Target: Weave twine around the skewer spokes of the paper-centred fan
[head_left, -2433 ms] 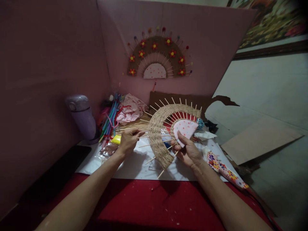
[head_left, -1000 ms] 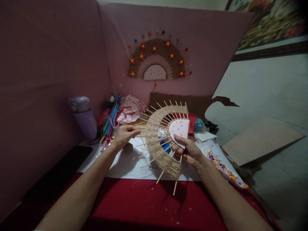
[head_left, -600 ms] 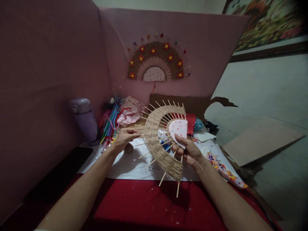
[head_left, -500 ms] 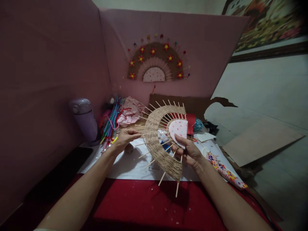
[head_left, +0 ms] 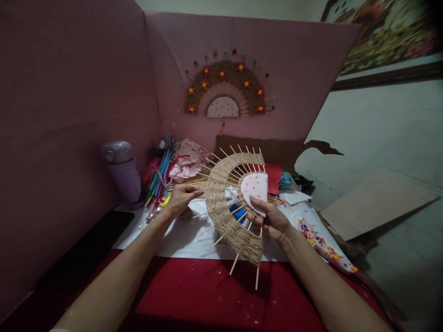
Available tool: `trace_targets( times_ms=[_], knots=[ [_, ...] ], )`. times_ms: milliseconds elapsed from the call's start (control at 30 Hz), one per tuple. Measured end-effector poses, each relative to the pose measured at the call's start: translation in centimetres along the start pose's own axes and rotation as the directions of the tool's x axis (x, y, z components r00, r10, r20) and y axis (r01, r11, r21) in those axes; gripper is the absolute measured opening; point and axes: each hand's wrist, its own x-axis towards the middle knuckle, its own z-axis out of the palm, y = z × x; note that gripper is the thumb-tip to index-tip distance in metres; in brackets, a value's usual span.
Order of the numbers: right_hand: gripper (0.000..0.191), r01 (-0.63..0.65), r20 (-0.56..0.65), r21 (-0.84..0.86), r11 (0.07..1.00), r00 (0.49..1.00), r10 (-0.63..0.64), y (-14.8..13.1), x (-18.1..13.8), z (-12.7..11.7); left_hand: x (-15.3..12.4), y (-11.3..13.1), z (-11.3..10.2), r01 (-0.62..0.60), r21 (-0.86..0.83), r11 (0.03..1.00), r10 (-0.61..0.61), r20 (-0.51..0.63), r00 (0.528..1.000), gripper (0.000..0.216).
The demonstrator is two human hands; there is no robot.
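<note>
A half-round wall hanging woven of jute twine point(head_left: 217, 193) on thin wooden sticks is held up over the table, turned so its straight side faces right. My right hand point(head_left: 272, 219) grips it by the spotted white-and-pink cloth half-circle point(head_left: 255, 188), thumb on the front and fingers behind. At the outer edge of the twine band, my left hand point(head_left: 183, 198) is closed in a pinch on the tip of one stick. Bare stick ends point(head_left: 235, 263) stick out all round the band.
Behind lie bundled pipe cleaners point(head_left: 162, 170), spotted cloth point(head_left: 188, 159), red felt point(head_left: 274, 177) and blue yarn point(head_left: 286, 180). A purple bottle point(head_left: 122, 173) stands left; a flower-patterned glue gun point(head_left: 321, 242) lies right. A finished hanging point(head_left: 221, 85) decorates the pink board.
The twine hanging has tilted and shifted slightly left in my right hand, its lower end dipping a little. My left hand stays pinched at its outer edge. The view has moved slightly.
</note>
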Motion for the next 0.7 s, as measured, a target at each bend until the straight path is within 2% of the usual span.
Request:
trace_targets(
  times_ms=[200, 433, 533, 700],
  knots=[
    [0.02, -0.012, -0.011, -0.018, 1.0, 1.0, 0.012, 0.0, 0.0, -0.1, 0.3, -0.4, -0.4, -0.075, 0.111, 0.991, 0.082, -0.067, 0.994, 0.025],
    [0.015, 0.01, 0.03, 0.007, 1.0, 1.0, -0.01, -0.1, -0.3, 0.6, 0.1, -0.1, -0.8, -0.138, 0.242, 0.96, 0.172, -0.128, 0.977, 0.02],
    [0.016, 0.018, 0.024, 0.037, 0.999, 1.0, -0.019, 0.0, -0.2, 0.4, -0.1, 0.1, -0.9, -0.174, 0.317, 0.932, 0.227, -0.138, 0.964, 0.02],
    [0.017, -0.037, 0.053, 0.008, 0.999, 0.998, 0.037, 0.1, 0.1, -0.1, 0.0, -0.2, -1.3, -0.215, 0.479, 0.851, 0.309, -0.125, 0.943, 0.018]
  ],
)
